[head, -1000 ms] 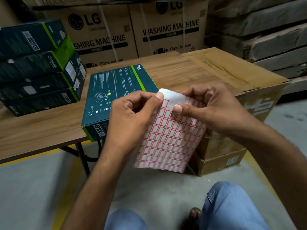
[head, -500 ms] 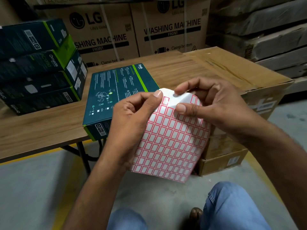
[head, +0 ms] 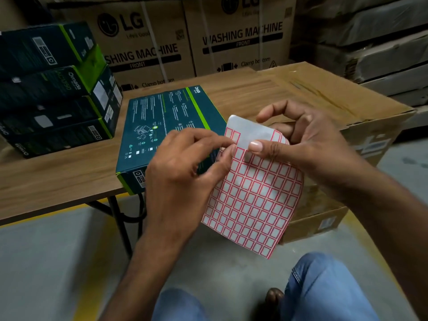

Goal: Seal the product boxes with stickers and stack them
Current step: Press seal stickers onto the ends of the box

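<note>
Closest to the camera, a knee in blue jeans sits low in the frame above the grey concrete floor. Just above it, both hands are up in front of the table edge, working one sticker sheet, a grid of small red-bordered labels that hangs down and curves a little. The left hand has thumb and forefinger closed tight in a pinch at the sheet's upper left edge, right on the labels there; I cannot tell whether a label is lifting. The right hand grips the upper right of the sheet, thumb pressed flat on the front, the other fingers curled round behind. The top strip of the sheet is bare white backing.

Behind the hands, one dark teal product box with a green stripe lies flat on the wooden table, its near end at the table's front edge. Further left on the table, a stack of product boxes stands several high. To the right, a large brown carton butts against the table. At the back, LG washing machine cartons line the wall, with flattened cardboard piled at far right.
</note>
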Demonstrator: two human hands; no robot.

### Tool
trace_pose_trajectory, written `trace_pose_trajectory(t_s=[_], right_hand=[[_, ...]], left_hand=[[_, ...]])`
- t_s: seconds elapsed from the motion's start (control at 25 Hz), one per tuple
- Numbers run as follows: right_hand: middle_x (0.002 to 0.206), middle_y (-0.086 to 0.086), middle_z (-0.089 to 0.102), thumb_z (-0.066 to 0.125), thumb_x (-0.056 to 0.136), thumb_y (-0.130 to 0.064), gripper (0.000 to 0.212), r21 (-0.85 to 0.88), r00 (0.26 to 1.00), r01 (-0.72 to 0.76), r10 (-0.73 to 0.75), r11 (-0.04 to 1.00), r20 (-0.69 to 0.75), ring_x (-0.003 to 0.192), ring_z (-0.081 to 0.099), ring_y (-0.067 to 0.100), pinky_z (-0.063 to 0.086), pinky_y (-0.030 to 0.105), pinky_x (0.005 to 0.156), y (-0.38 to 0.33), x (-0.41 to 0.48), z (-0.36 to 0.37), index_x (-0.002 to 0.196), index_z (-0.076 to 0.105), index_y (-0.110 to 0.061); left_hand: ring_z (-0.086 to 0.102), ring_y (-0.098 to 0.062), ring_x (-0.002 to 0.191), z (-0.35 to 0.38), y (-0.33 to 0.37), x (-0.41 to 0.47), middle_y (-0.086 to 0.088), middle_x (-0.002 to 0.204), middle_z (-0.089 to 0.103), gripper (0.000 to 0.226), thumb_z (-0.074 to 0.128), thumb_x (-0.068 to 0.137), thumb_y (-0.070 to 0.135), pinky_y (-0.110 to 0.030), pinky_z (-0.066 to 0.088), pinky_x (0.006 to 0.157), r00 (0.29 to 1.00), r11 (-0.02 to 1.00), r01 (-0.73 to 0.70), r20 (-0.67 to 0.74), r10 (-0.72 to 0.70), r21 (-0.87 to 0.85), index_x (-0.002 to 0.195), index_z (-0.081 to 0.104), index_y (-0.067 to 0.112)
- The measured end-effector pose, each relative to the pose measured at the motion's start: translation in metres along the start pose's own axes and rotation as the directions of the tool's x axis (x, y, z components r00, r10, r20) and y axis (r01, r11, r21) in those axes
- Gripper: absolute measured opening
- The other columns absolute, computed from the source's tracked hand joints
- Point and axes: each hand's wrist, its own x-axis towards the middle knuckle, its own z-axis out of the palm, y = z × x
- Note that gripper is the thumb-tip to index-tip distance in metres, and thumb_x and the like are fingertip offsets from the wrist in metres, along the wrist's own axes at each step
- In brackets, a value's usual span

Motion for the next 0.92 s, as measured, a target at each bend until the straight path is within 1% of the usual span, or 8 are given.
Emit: trace_pose_trajectory(t_s=[0.16, 0.36, 0.52, 0.64, 0.8, 0.92], right_hand=[[0.096, 0.016, 0.079, 0.077, 0.079, -0.016, 0.044, 0.009, 1.000, -0.009, 0.009, 1.000, 0.019, 0.087, 0.079, 0.031, 0.064, 0.031, 0.069, 0.0002, 0.0013, -0.0001, 0.118, 0.057, -0.018], [0.093, 0.016, 0.079, 0.075, 0.082, -0.017, 0.038, -0.028, 0.999, -0.020, 0.021, 0.999, 0.050, 0.084, 0.079, 0.029, 0.063, 0.028, 0.065, 0.0006, 0.0006, -0.0002, 0.115, 0.056, -0.022], [0.095, 0.016, 0.078, 0.075, 0.082, -0.017, 0.040, -0.089, 0.999, 0.011, -0.008, 0.996, 0.034, 0.086, 0.079, 0.030, 0.066, 0.036, 0.072, 0.0014, 0.0004, -0.0008, 0.117, 0.055, -0.020], [0.093, 0.015, 0.078, 0.076, 0.079, -0.023, 0.043, -0.160, 1.000, 0.016, -0.012, 0.987, 0.022, 0.083, 0.079, 0.028, 0.065, 0.036, 0.070, 0.0012, 0.0003, 0.0002, 0.116, 0.055, -0.021], [0.087, 0.018, 0.076, 0.077, 0.080, -0.019, 0.041, -0.129, 0.999, 0.034, -0.031, 0.991, 0.021, 0.079, 0.078, 0.031, 0.064, 0.036, 0.066, 0.0025, 0.0018, 0.0021, 0.113, 0.053, -0.018], [0.086, 0.018, 0.077, 0.078, 0.082, -0.015, 0.040, -0.103, 0.999, 0.036, -0.034, 0.994, 0.022, 0.078, 0.078, 0.032, 0.063, 0.037, 0.066, 0.0042, 0.0031, 0.0019, 0.113, 0.052, -0.019]], left_hand=[[0.066, -0.022, 0.094, -0.0003, 0.0015, -0.0005, -0.006, 0.105, 0.075, 0.021, 0.076, 0.095, 0.024, -0.033, 0.052, 0.079, 0.998, 0.995, -0.059, -0.012, 0.060, 0.084, 0.110, 0.081, 0.009], [0.066, -0.020, 0.095, -0.0007, 0.0033, -0.0004, -0.006, 0.103, 0.075, 0.021, 0.075, 0.096, 0.023, -0.026, 0.048, 0.082, 0.999, 0.996, -0.044, 0.006, 0.044, 0.073, 0.110, 0.081, 0.008], [0.065, -0.020, 0.095, -0.0012, 0.0019, -0.0013, -0.005, 0.105, 0.074, 0.024, 0.070, 0.099, 0.025, -0.032, 0.051, 0.080, 0.996, 0.996, -0.073, 0.062, 0.069, 0.060, 0.114, 0.080, 0.010], [0.064, -0.020, 0.094, -0.0021, 0.0007, -0.0017, -0.004, 0.104, 0.073, 0.025, 0.067, 0.101, 0.028, -0.037, 0.053, 0.078, 0.992, 0.993, -0.091, 0.097, 0.083, 0.079, 0.114, 0.080, 0.011], [0.064, -0.023, 0.091, 0.0032, 0.0033, -0.0029, -0.005, 0.100, 0.071, 0.021, 0.069, 0.101, 0.024, -0.041, 0.052, 0.076, 0.992, 0.986, -0.109, 0.084, 0.099, 0.123, 0.109, 0.080, 0.009], [0.063, -0.024, 0.089, 0.0071, 0.0064, -0.0041, -0.006, 0.099, 0.070, 0.016, 0.071, 0.099, 0.020, -0.038, 0.050, 0.075, 0.995, 0.984, -0.095, 0.044, 0.090, 0.149, 0.106, 0.079, 0.007]])
